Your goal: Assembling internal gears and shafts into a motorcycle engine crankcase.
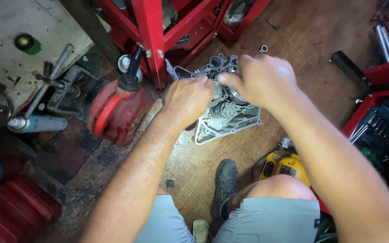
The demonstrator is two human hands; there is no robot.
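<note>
Both hands — left hand (186, 100), right hand (260, 78) — curl over the engine casing (228, 119), hiding their grip.

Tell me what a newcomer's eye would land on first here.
Both hands, the left hand and the right hand, press on a grey metal engine casing lying on the wooden floor at centre. Left of it stands a battered red fuel can; a yellow power tool lies by the person's knee.

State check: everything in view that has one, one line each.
engine case: flat on the floor, open, gears exposed
left hand: fist closed, on the case
right hand: fingers curled over the case
red can: upright, black spout on
sealant tube: lying flat
yellow power tool: lying on the floor
</note>
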